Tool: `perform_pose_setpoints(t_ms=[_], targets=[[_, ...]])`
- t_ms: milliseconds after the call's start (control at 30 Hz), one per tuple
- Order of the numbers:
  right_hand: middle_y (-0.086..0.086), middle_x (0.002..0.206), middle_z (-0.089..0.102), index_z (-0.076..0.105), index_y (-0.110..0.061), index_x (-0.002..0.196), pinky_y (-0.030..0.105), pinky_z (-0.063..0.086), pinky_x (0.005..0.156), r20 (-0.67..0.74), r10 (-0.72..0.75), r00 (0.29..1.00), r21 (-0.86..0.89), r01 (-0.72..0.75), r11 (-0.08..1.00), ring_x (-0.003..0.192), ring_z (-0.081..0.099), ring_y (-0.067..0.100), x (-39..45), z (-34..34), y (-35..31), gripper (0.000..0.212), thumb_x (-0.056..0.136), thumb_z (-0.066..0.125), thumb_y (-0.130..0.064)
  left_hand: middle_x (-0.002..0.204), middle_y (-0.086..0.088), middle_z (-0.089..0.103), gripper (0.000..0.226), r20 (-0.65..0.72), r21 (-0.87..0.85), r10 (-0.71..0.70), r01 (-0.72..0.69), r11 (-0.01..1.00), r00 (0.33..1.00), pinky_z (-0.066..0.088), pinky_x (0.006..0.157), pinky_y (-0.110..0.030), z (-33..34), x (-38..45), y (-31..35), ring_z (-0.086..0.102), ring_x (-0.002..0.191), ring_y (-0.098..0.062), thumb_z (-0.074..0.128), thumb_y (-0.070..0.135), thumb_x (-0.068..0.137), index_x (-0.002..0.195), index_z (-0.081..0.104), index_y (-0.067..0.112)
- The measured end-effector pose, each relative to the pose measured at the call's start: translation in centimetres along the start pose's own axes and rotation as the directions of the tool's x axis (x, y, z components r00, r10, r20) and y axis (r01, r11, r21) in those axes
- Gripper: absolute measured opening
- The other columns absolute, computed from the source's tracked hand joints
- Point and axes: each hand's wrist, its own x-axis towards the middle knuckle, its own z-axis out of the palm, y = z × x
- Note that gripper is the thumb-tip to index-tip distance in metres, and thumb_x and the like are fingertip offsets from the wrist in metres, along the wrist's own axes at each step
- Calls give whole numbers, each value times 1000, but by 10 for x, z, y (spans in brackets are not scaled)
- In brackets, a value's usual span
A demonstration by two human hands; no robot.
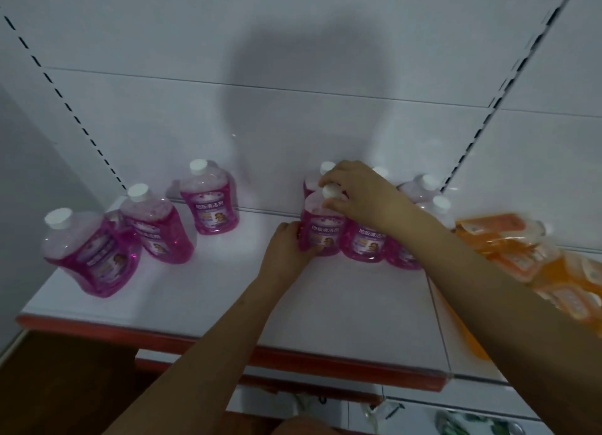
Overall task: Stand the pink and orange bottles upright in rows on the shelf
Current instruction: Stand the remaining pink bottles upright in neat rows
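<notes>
A pink bottle [321,228] with a white cap stands upright on the white shelf [342,304], at the left end of a cluster of several pink bottles [365,242]. My right hand [355,193] grips its cap from above. My left hand [286,249] clasps its lower left side. Three more pink bottles stand apart on the left: one at the back [210,201], one in the middle [156,226], one near the left front [88,249]. Orange bottles [527,255] lie in a blurred pile at the right, partly hidden by my right arm.
The shelf has a red front edge [293,353] and a white back panel [293,109] with slotted uprights. A lower shelf [423,412] below holds green-and-white packets. Bare shelf surface lies between the left bottles and the cluster.
</notes>
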Motion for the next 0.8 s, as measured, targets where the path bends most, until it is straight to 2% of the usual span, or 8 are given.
perform_pose_setpoints(t_ms=[133,233,333,400,500,600,700,800], targets=[[2,121,58,62,-17,120,35,42,96,-140,-96,986,59,105,993,111,52,22,9,4,-22,40,89,60,-41,123,-5,58,55,-124,25,63,-60,998,990,44,90,-20,-16,-26,-7,58,107,-14,73,31,86,135,55,11],[-1,121,58,60,-18,123,29,42,94,-205,-127,970,181,165,970,110,52,16,21,13,-55,37,92,61,-38,114,2,61,38,-288,23,72,-68,997,955,48,88,-20,-43,-57,-24,58,100,-8,68,25,90,125,60,15],[0,115,61,61,-15,120,31,47,92,-241,-190,952,301,259,918,102,57,15,34,35,-96,33,92,63,-33,96,6,59,21,-442,28,-7,22,999,897,48,75,-17,-76,-93,-47,57,86,-6,67,19,89,110,62,19],[0,113,62,62,-14,118,28,48,91,-266,-253,930,367,341,866,100,60,16,42,50,-127,32,91,66,-29,92,8,57,17,-533,6,-108,131,991,839,48,70,-19,-98,-118,-62,56,83,-7,68,19,89,104,60,21],[-2,118,59,59,-17,123,22,43,90,-210,-349,913,416,406,813,107,56,13,54,65,-177,33,93,62,-29,96,10,55,21,-646,-152,-322,297,943,692,49,74,-20,-129,-147,-79,55,89,-7,70,22,88,102,55,26],[-2,128,56,55,-19,130,35,47,94,-197,-429,882,369,472,801,118,52,16,71,75,-218,39,93,61,-31,106,13,51,36,-705,-219,-429,403,889,565,52,84,-25,-162,-156,-97,54,100,-8,75,30,84,109,49,30],[-1,139,51,48,-19,139,36,45,99,-149,-508,848,289,529,798,129,45,18,94,83,-248,48,94,60,-33,121,17,44,63,-695,-230,-446,413,881,564,49,92,-26,-191,-148,-119,48,115,-6,79,41,79,130,45,28],[-1,143,48,43,-22,145,36,40,104,-3,-559,829,259,540,800,132,43,17,117,89,-270,50,98,53,-35,136,12,44,80,-625,-218,-428,381,898,653,46,89,-22,-210,-136,-140,47,120,-5,80,47,76,142,38,28]])
